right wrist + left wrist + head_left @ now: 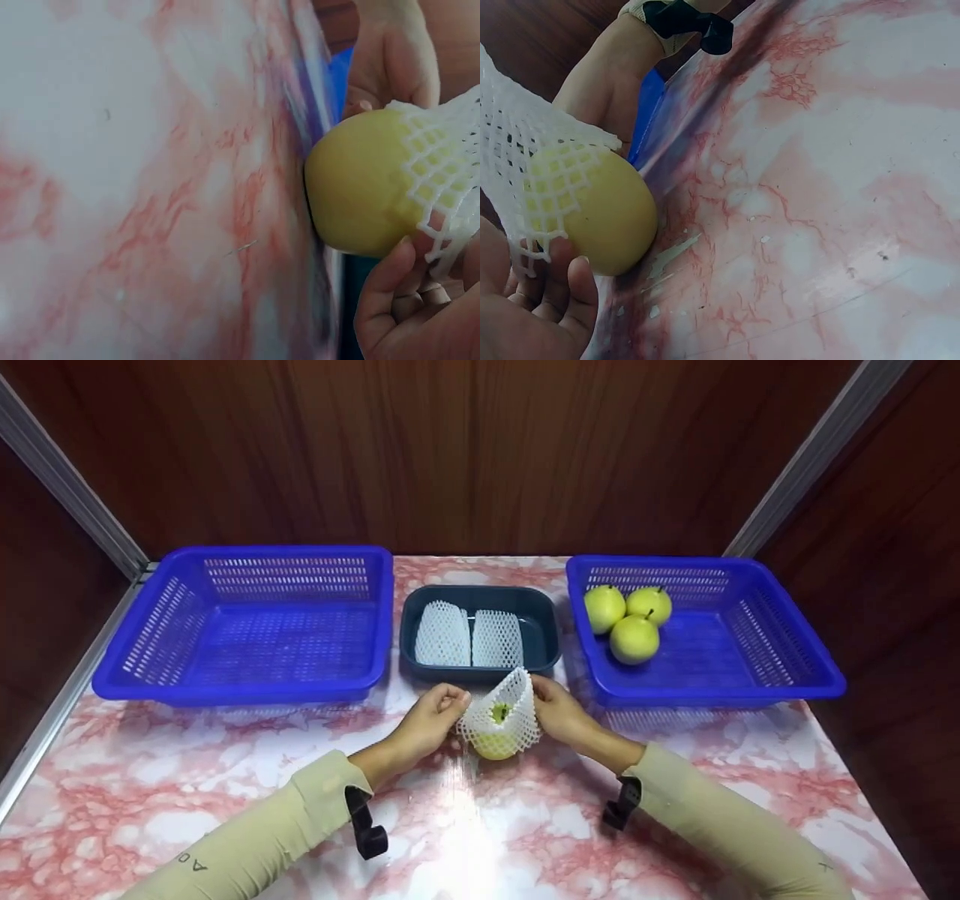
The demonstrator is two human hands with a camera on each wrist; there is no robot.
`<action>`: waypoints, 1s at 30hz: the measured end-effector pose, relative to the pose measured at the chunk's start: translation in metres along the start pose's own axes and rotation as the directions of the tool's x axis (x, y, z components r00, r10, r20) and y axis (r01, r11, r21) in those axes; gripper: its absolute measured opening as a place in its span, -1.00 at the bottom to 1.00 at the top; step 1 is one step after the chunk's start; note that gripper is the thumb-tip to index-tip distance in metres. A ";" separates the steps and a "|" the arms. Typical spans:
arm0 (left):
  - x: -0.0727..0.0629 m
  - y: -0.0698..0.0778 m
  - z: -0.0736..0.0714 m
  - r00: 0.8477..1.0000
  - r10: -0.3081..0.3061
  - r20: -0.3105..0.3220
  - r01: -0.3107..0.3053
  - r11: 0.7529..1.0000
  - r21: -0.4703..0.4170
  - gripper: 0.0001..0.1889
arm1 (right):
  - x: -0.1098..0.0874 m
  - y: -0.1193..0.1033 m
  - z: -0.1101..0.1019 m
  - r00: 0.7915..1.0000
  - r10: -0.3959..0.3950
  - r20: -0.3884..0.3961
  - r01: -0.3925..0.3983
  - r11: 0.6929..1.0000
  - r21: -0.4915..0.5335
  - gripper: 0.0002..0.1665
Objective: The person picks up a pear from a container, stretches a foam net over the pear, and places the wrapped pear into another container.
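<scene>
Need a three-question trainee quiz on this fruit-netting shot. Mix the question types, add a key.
1. How many pears lie in the blue basket on the right?
2. True or false: the foam net leaves part of the pear between the left hand and right hand uncovered.
3. What lies in the dark tray? A) Pears B) White foam nets C) Nothing

Key:
1. Three.
2. True; its lower part shows bare in both wrist views.
3. B.
</scene>
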State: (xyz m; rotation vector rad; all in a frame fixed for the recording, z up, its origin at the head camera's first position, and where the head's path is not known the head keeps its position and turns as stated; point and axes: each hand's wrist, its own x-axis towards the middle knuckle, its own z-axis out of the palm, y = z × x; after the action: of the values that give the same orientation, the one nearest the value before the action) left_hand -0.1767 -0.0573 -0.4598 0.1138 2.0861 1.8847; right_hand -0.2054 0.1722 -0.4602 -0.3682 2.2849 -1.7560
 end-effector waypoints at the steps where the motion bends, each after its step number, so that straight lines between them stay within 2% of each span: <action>1: -0.001 -0.001 -0.001 1.000 0.002 0.018 -0.001 1.000 -0.017 -0.70 | 0.000 0.000 0.000 1.000 0.005 0.002 -0.005 1.000 0.014 -0.57; 5: -0.003 -0.003 -0.004 0.995 0.031 0.100 -0.021 0.995 -0.094 -0.60 | -0.004 -0.001 -0.002 0.999 0.040 0.027 -0.043 0.992 0.117 -0.51; 8: -0.004 -0.004 -0.005 0.986 0.050 0.161 -0.029 0.992 -0.125 -0.53 | -0.007 -0.001 -0.005 0.994 0.065 0.084 -0.082 0.971 0.222 -0.47; 12: -0.005 -0.004 -0.008 0.971 0.091 0.222 -0.068 0.992 -0.108 -0.45 | -0.007 -0.001 -0.010 0.983 0.059 0.171 -0.110 0.946 0.304 -0.56; 16: -0.005 -0.007 -0.010 0.954 0.155 0.255 -0.141 0.987 -0.073 -0.40 | -0.006 -0.001 -0.014 0.972 0.053 0.231 -0.128 0.937 0.324 -0.59; 18: -0.003 -0.009 -0.009 0.950 0.185 0.251 -0.180 0.983 -0.042 -0.38 | -0.007 -0.001 -0.016 0.966 0.057 0.252 -0.140 0.935 0.327 -0.61; 22: 0.000 -0.011 -0.007 0.952 0.232 0.201 -0.250 0.966 0.071 -0.40 | -0.008 0.001 -0.020 0.951 0.040 0.306 -0.141 0.937 0.319 -0.75; 25: 0.001 -0.010 -0.005 0.957 0.237 0.167 -0.264 0.950 0.167 -0.42 | -0.008 0.004 -0.025 0.936 0.017 0.352 -0.133 0.942 0.308 -0.82; 28: 0.001 -0.008 -0.006 0.958 0.238 0.159 -0.272 0.930 0.246 -0.42 | -0.010 0.004 -0.030 0.916 0.017 0.400 -0.146 0.945 0.293 -0.72; 30: 0.001 -0.006 -0.006 0.953 0.250 0.170 -0.291 0.910 0.295 -0.41 | -0.011 0.002 -0.033 0.903 0.006 0.429 -0.129 0.957 0.258 -0.56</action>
State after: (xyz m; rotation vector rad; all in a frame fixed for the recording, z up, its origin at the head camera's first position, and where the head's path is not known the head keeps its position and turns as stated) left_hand -0.1782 -0.0640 -0.4658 0.6152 2.3638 1.6100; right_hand -0.2068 0.2065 -0.4532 -0.5457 1.6998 -1.7288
